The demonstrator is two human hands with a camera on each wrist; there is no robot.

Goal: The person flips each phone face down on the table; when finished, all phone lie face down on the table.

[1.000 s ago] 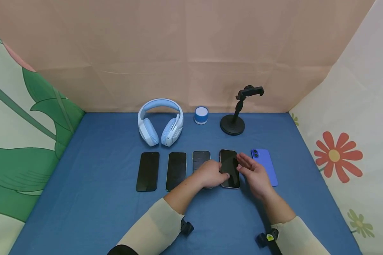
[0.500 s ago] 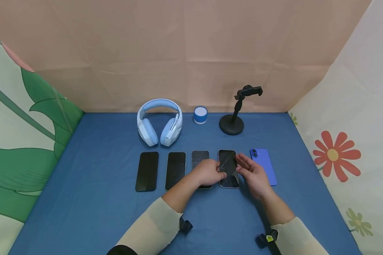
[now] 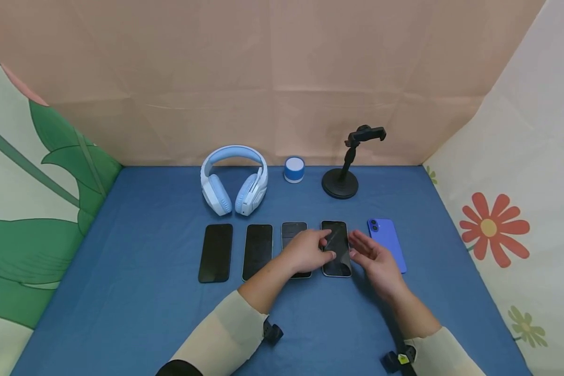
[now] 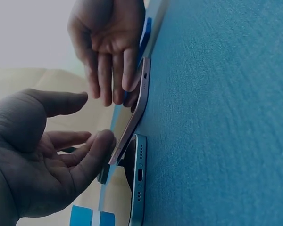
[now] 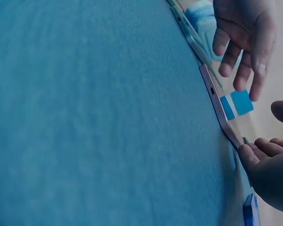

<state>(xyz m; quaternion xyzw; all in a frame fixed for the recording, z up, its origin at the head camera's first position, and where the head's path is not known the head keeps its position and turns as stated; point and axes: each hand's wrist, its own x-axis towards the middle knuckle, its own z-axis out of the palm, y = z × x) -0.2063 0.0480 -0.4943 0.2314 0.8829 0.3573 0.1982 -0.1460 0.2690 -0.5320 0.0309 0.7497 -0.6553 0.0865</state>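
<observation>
Black-glass smartphone (image 3: 336, 248), fourth in the row on the blue worktop (image 3: 145, 292), has tipped up between my fingers, left hand (image 3: 305, 251) lifting one edge, right hand (image 3: 375, 259) open beside it.

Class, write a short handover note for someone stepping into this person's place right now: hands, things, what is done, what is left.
Left hand: open, fingertips on the left edge of the fourth phone.
Right hand: open, fingers at that phone's right edge.
The phone is tilted, one long edge raised off the blue cloth; the others lie flat in the row.
Done: edge raised.
Left: likely to grip and lift it clear.
</observation>
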